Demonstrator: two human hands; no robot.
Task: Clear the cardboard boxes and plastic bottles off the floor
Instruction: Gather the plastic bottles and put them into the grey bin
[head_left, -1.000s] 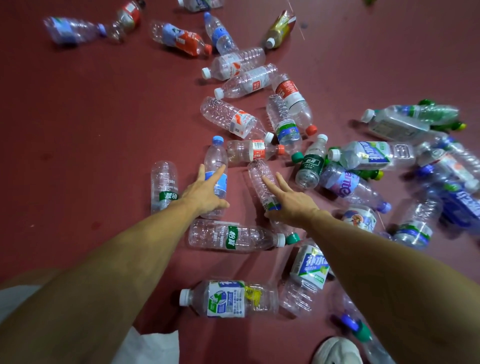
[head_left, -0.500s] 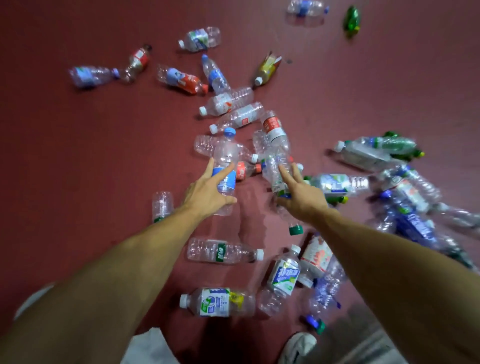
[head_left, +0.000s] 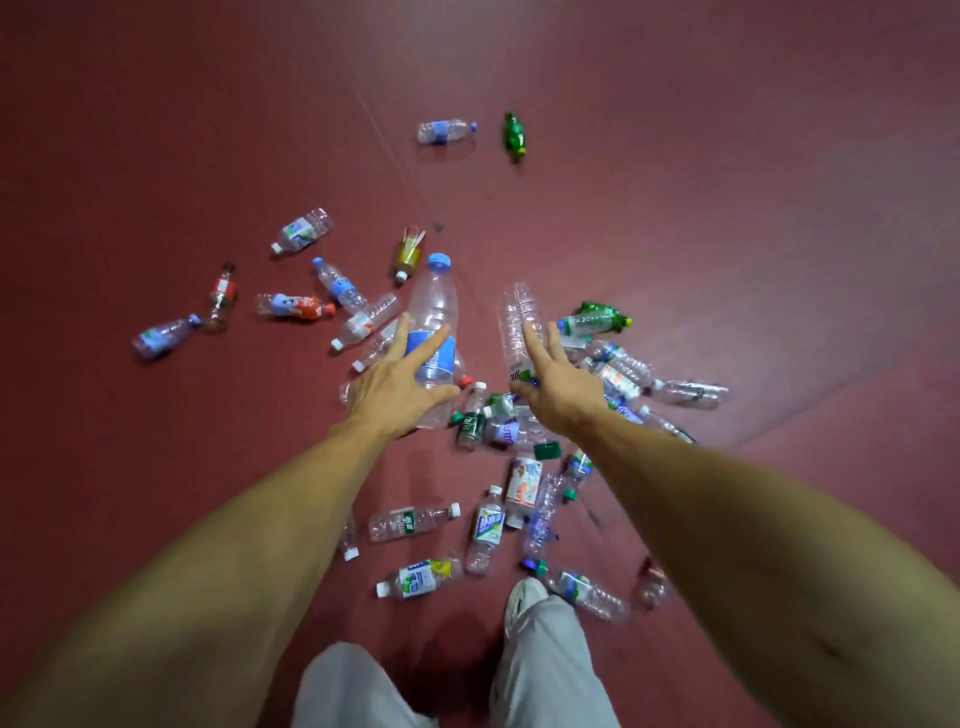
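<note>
Illumination: moderate, diffuse, from overhead, with a warm cast. The red floor (head_left: 156, 156) shows a pale sheen toward its far edge and darkens toward the left edge. Shadows under the bottles (head_left: 410, 522) are soft and short. Wide-angle distortion stretches the forearms (head_left: 234, 545) at the lower corners. Slight blur throughout; label print is unreadable.

We see a clear blue-capped bottle (head_left: 434, 312) with a blue label at centre frame, cap pointing up-frame, gripped in the left hand (head_left: 400, 389). Just right of it is a clear ribbed bottle (head_left: 519, 322), base up-frame, gripped in the right hand (head_left: 558, 384). Many other plastic bottles (head_left: 413, 522) lie on their sides across the middle and lower frame, while a green bottle (head_left: 513, 134) and a blue-labelled bottle (head_left: 445, 131) lie apart at upper centre.
</note>
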